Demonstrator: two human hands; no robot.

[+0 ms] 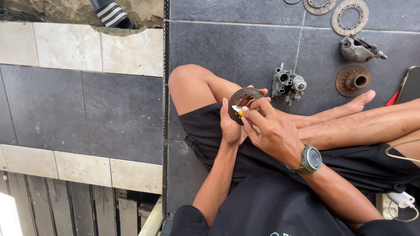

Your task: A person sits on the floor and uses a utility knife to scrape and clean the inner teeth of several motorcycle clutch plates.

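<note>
- A floor of dark grey tiles with pale stone bands at the left, seen from above; the person sits cross-legged on it in black shorts.
- The left hand is wrapped around a round, rusty brown metal disc, holding it upright above the lap, just in front of the left knee.
- The right hand is pinched on a small tool with a yellow and white tip, which touches the disc's face near its lower edge. A green watch sits on that wrist.
- The disc looks partly worked on at most: it is brown and rough all over, so most cleaning seems left to do.
- On the tiles beyond the feet lie a grey carburettor, a rusty toothed hub, a grey metal bracket and 2 flat toothed rings, all well apart from the hands.
- A black striped sandal lies at the top left.
- At the right edge are a dark phone and, lower down, a white charger with a cable.
- No packages, labels or signs are visible.
</note>
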